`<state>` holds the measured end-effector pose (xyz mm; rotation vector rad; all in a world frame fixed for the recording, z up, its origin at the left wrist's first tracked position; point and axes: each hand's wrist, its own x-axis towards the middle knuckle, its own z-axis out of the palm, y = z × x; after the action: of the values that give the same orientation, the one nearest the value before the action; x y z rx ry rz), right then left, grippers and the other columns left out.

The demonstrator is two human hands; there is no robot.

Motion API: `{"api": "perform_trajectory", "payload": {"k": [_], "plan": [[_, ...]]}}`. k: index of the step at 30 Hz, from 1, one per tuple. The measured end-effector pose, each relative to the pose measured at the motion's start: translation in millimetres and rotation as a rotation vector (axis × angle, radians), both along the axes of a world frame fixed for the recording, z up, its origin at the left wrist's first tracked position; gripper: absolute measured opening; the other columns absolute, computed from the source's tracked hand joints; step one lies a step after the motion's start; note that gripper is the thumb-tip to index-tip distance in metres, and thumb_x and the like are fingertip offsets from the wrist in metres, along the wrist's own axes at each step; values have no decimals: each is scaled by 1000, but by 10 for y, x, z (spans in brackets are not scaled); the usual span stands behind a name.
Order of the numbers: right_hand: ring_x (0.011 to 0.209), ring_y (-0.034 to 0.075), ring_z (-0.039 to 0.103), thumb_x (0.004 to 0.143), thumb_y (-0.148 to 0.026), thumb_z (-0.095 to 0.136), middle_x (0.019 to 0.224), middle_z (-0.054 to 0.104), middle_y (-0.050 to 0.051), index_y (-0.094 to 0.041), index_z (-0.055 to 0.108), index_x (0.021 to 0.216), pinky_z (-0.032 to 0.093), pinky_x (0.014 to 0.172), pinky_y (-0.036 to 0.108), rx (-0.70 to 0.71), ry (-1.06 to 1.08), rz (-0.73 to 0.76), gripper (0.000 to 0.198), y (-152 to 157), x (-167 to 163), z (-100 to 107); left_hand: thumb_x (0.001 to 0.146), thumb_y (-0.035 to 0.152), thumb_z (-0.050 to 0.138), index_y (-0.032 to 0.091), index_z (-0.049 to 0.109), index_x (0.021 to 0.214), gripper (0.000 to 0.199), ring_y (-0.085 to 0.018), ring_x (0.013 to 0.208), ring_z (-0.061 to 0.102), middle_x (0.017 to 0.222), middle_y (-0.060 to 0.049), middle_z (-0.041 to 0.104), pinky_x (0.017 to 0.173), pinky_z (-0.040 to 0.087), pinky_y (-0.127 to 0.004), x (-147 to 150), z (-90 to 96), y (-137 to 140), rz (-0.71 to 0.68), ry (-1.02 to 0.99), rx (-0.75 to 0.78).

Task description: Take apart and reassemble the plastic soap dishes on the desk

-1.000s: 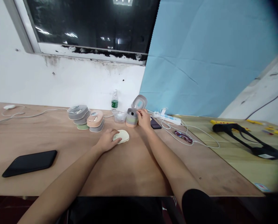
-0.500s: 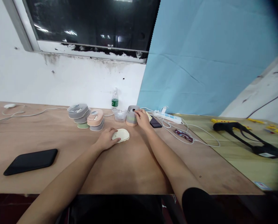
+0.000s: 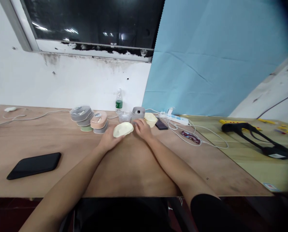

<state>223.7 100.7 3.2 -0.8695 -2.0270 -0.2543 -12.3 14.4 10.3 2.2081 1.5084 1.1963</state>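
My left hand [image 3: 108, 139] is closed on the left edge of a cream oval lid [image 3: 123, 129], tilted up off the table with its hollow side showing. My right hand [image 3: 143, 129] is just right of the lid, fingers slightly bent and apart, with nothing visible in them. Behind the right fingers is a grey round container [image 3: 138, 111], its lower part hidden. A clear plastic bowl [image 3: 125, 117] stands left of it and a cream container [image 3: 150, 119] right of it. Farther left are a pink lidded container [image 3: 99, 120] and a grey lidded container [image 3: 81, 112], each stacked on others.
A water bottle [image 3: 119, 101] stands by the wall. A black phone [image 3: 34, 165] lies at front left. To the right are a power strip [image 3: 179, 120], white cables, a dark red patterned object [image 3: 190, 137] and a black strap-like frame [image 3: 257, 141].
My left hand has raised and tilted the cream lid from the table. My right hand has left the grey container's top and moved down toward the lid, uncovering the cream container.
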Motion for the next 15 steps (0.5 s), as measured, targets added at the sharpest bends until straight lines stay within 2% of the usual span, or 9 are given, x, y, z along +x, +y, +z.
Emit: {"api": "perform_trajectory", "payload": {"k": [4,7,11,15], "plan": [[113,24,53,93,-22,40,123,55,15,-14,51,129,46,95,36,-3,-97,72,39,-77,-122,-14,82,52,58,16,41,134,66,-30,124,48,134,-16,50,102,39,-44,-44,60,-13,88,-154,45],[110,26,56,92,-28,46,125,55,16,-14,51,129,48,94,38,-12,-41,84,39,-83,-143,8,85,49,55,17,43,132,58,-29,119,54,129,-14,57,98,43,-43,-77,59,-15,55,-207,22],[97,25,62,91,-28,46,111,64,14,-17,56,121,51,85,40,-32,-21,124,33,-92,-122,6,86,50,52,19,47,128,53,-27,106,62,114,-11,66,90,47,-40,-119,11,15,-7,-227,-9],[85,23,64,91,-32,45,94,68,11,-17,60,109,51,78,38,-59,13,124,27,-65,-97,28,83,53,54,17,42,132,62,-25,94,65,116,-13,64,80,50,-36,-143,-21,52,-37,-244,63]]}}
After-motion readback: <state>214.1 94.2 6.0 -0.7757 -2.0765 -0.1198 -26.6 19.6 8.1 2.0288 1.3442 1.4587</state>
